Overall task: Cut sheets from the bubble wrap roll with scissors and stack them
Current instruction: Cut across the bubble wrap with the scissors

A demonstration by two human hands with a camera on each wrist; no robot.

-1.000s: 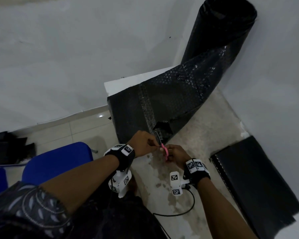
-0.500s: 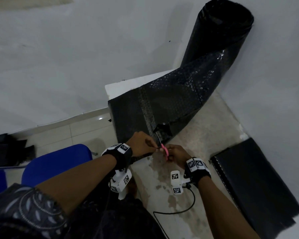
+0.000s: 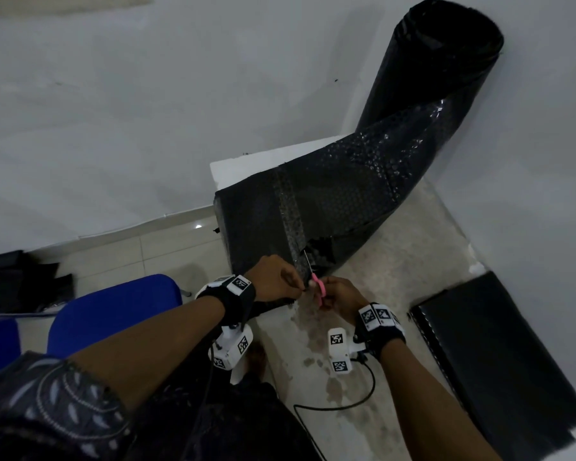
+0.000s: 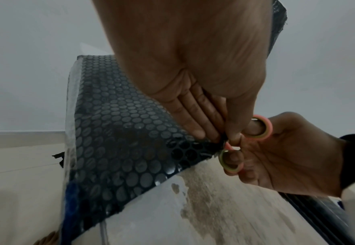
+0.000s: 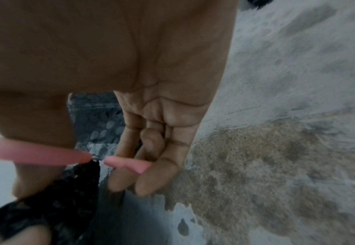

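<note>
My left hand point(image 3: 275, 278) pinches the near edge of the black bubble wrap point(image 3: 330, 201), thumb and fingers point(image 4: 190, 116) pressed together on its dimpled, glossy film. My right hand point(image 3: 341, 292) has thumb and fingers curled through the round pink loops of the scissors point(image 3: 316, 284), thin metal blades pointing into the jagged cut. The sheet runs back across the rough, stained table point(image 3: 396, 261) to the fat upright roll point(image 3: 439, 61) leaning in the wall corner. A flat stack of cut black sheets point(image 3: 499, 357) lies to my right on the table
</note>
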